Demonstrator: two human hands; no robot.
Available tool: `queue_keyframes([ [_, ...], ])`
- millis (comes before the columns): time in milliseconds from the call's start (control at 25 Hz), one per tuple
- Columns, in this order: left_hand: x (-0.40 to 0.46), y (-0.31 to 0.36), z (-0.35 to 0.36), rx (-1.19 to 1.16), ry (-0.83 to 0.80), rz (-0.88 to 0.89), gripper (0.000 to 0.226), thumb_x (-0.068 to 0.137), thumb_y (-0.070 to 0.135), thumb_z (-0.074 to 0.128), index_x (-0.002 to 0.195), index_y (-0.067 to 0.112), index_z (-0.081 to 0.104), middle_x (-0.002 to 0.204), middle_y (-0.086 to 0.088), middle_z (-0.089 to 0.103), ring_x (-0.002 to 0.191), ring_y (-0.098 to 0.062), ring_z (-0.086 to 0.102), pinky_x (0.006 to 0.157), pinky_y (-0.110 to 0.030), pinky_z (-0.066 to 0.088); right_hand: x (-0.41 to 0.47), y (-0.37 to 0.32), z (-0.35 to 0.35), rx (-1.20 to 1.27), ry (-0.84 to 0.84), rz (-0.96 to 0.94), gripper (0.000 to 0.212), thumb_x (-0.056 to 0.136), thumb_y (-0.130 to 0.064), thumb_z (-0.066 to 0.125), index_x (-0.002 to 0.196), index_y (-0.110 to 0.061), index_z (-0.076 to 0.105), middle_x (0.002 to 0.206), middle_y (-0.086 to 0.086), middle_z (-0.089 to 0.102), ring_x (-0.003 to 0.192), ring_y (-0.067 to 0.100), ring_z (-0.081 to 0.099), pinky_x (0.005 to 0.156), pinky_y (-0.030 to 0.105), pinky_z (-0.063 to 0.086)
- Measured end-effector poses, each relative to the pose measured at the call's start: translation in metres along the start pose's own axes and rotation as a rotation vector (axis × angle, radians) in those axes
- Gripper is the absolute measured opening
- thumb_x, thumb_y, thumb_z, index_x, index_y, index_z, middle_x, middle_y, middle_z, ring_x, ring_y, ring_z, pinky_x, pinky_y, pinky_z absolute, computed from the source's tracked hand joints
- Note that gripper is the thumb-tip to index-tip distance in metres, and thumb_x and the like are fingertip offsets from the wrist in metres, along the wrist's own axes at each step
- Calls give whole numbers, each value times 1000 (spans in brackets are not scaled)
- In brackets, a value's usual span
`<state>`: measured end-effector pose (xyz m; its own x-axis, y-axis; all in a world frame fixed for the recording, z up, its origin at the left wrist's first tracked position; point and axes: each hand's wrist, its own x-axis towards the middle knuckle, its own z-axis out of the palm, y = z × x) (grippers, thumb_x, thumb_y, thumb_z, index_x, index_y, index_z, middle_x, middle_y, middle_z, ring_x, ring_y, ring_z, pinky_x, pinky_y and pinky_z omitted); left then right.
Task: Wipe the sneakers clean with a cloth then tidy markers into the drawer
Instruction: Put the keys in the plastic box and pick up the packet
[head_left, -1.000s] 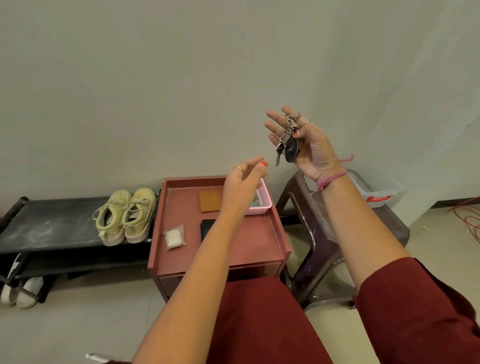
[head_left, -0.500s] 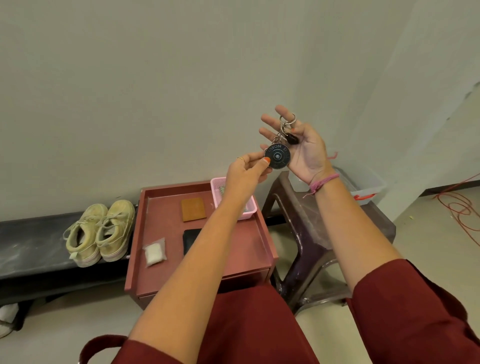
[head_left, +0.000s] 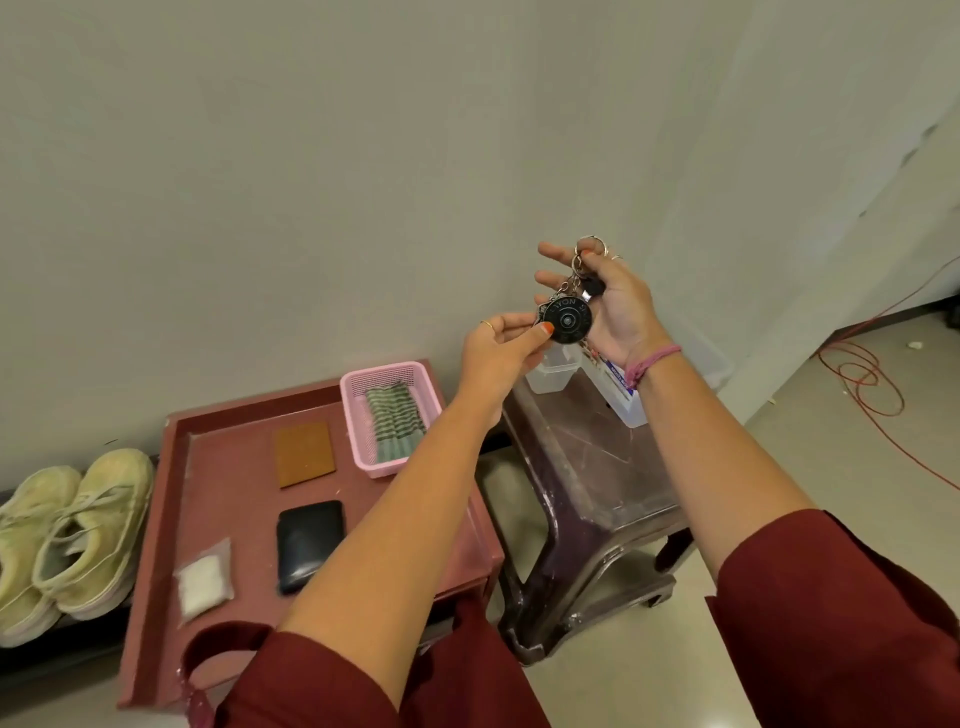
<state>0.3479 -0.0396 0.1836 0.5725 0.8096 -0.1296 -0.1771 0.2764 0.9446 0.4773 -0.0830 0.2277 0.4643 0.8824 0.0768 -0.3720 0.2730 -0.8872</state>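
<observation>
A pair of pale yellow-green sneakers (head_left: 72, 535) sits on a dark rack at the left edge. A folded green striped cloth (head_left: 395, 423) lies in a pink basket (head_left: 358, 395) on the red cabinet top (head_left: 234, 493). Both hands are raised in front of the wall. My right hand (head_left: 613, 306) holds a key bunch, its thumb pressed on the ring. My left hand (head_left: 501, 353) pinches the bunch's round black key fob (head_left: 567, 321) between thumb and fingers. No markers are visible.
On the cabinet top lie a brown card (head_left: 304, 453), a black wallet (head_left: 309, 543) and a small bag of white powder (head_left: 203, 583). A dark plastic stool (head_left: 592, 483) at the right carries clear plastic containers (head_left: 556, 366). Red cable (head_left: 862, 379) lies on the floor.
My left hand rose and took hold of the round fob hanging from the key bunch in my right hand. The view has shifted right and downward.
</observation>
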Motion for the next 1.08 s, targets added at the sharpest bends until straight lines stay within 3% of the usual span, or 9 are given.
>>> queue_keyframes([
  [120,28,-18,5,62,-44,-35,11,89,13,69,97,15,63,94,-4,71,87,-15,69,86,-30,56,21,7,-22,-137,70,-22,16,102,-10,33,99,-16,48,101,11,63,78,26,70,77,40,55],
  [240,54,-43,2,152,25,-95,21,92,16,64,112,8,62,97,-1,69,94,-16,67,85,-26,55,39,17,-42,-241,116,-75,15,102,-10,36,101,-15,50,87,6,56,72,22,69,76,39,56],
  [360,73,-67,-2,441,41,-93,54,85,16,73,133,9,48,125,0,57,113,-16,56,91,-25,46,53,28,-63,-338,138,-90,17,101,-11,40,101,-19,56,81,3,61,80,20,68,82,37,51],
  [480,90,-80,-3,699,-85,-17,89,75,19,83,146,11,30,148,-5,37,134,-20,40,103,-27,36,61,39,-79,-497,112,-54,17,101,-15,42,101,-22,58,88,1,66,93,14,65,96,34,46],
  [680,131,-104,-11,770,-215,-34,132,63,30,90,154,12,-5,162,-4,7,148,-21,13,118,-37,19,72,50,-97,-648,-5,9,17,101,-13,39,99,-19,55,98,3,68,104,14,62,99,31,45],
  [800,147,-120,-11,748,-270,-60,154,49,42,94,151,19,-19,161,0,11,148,-20,14,120,-44,19,74,56,-102,-799,-74,61,15,101,-13,40,101,-15,55,105,7,68,104,12,60,86,16,46],
  [920,158,-138,-10,720,-305,-47,156,44,46,93,151,22,-17,156,1,24,144,-17,24,119,-42,25,75,56,-106,-975,-149,97,17,100,-11,44,105,-11,60,104,4,66,98,5,59,82,9,44],
  [1000,159,-140,-11,701,-314,-34,144,55,35,92,153,18,-11,157,-2,20,145,-18,22,119,-38,22,76,54,-110,-1104,-167,158,17,98,-17,49,104,-12,65,97,-1,65,87,6,57,76,15,48],
  [1080,163,-145,-12,706,-299,5,134,58,33,91,155,19,-1,154,-3,22,143,-17,25,118,-37,24,79,55,-113,-1185,-156,226,19,96,-20,52,105,-9,66,99,5,65,87,10,58,74,23,51],
])
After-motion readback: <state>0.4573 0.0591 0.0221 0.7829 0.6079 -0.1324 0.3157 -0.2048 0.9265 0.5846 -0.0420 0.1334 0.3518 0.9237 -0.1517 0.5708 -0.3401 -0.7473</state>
